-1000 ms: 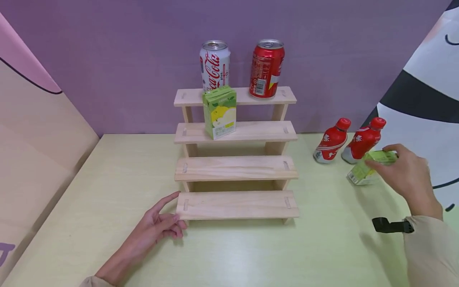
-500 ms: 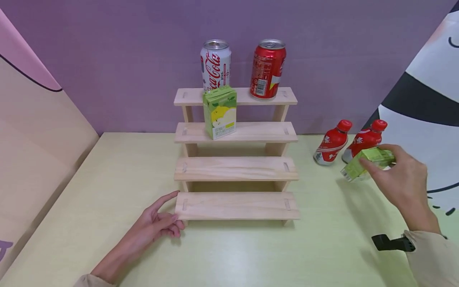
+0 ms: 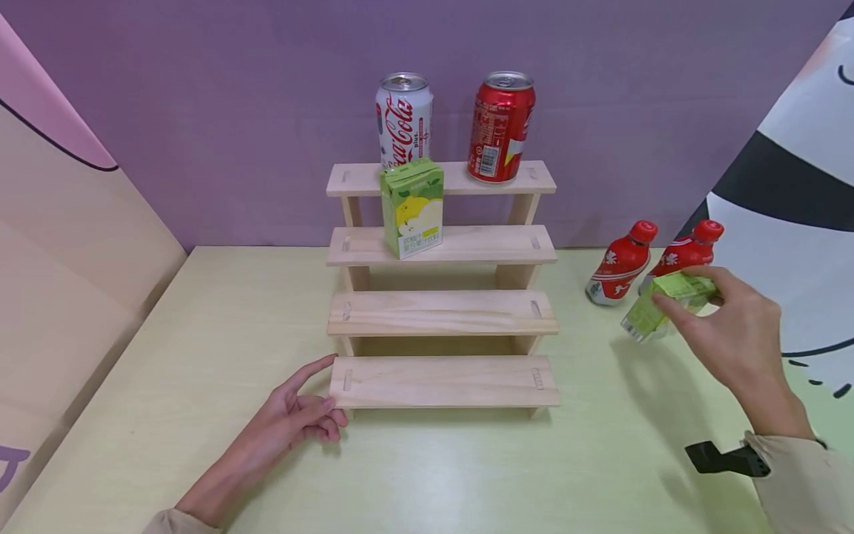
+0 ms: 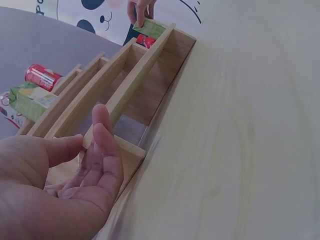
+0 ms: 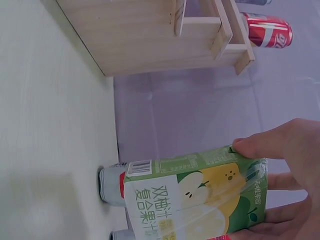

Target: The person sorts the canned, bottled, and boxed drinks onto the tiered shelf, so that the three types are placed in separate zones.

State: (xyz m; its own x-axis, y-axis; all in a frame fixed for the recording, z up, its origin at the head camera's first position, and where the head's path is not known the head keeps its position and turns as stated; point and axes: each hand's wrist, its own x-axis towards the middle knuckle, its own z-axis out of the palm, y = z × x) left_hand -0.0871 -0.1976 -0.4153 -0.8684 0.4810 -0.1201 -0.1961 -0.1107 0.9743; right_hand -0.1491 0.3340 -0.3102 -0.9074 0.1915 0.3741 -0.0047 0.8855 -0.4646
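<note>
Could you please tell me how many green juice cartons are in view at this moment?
2. One green juice carton stands on the wooden rack's second shelf from the top; the other carton is held tilted in the right hand, above the table.

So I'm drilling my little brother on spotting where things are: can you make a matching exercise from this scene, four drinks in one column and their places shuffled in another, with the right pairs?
Things:
1. white cola can
2. red can
3. green juice carton on the stand
4. second green juice carton

Places:
A. held in the right hand, off the table
B. top step of the wooden stand, right side
C. second step from the top
D. top step, left side

Pairs: 1-D, 2-B, 3-C, 4-A
</note>
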